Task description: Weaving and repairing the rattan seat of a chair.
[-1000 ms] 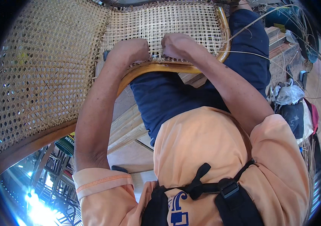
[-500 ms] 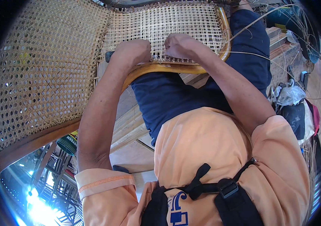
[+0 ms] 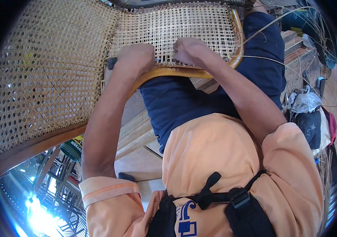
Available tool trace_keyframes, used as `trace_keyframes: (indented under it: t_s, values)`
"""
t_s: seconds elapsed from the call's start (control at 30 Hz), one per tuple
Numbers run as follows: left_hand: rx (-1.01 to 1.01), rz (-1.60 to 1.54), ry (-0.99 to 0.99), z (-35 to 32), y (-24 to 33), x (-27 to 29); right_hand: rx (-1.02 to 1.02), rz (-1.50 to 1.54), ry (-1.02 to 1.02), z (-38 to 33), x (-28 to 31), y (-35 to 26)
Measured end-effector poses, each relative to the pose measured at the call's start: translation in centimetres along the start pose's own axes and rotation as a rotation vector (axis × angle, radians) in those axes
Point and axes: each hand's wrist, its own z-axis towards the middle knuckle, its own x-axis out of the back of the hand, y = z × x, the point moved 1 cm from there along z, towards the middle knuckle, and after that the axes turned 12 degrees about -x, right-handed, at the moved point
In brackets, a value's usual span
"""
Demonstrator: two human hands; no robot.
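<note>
A rattan chair frame (image 3: 176, 72) lies across my lap, with an open cane weave (image 3: 192, 23) stretched over it. My left hand (image 3: 135, 57), slightly blurred, is closed around a tool whose dark handle end (image 3: 112, 63) sticks out on its left side. A small bit of the tool's thin tip seems to show right of the fist. My right hand (image 3: 190, 51) is closed at the near edge of the weave, just above the rail, and its fingertips are hidden. Whatever it pinches cannot be made out.
A large finished cane panel (image 3: 50, 75) rises at the left. Loose cane strands (image 3: 259, 58) trail off to the right, past wood pieces (image 3: 300, 59) and a clear plastic bag (image 3: 306, 99). A green can (image 3: 71, 149) stands below the panel's wooden rail.
My left hand and the tool have shifted slightly left. The right hand stays at the weave's near edge, and the chair has barely moved in view.
</note>
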Motion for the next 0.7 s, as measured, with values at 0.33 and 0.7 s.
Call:
trace_keyframes:
  t_s: [0.33,0.7]
  values:
    - [-0.039,0.093,-0.032,1.2,2.6,0.7,-0.070,0.189,0.011,-0.8,-0.1,-0.3]
    - [-0.060,-0.139,0.026,0.6,-0.2,-0.7,0.051,0.158,0.074,-1.2,-0.5,0.8]
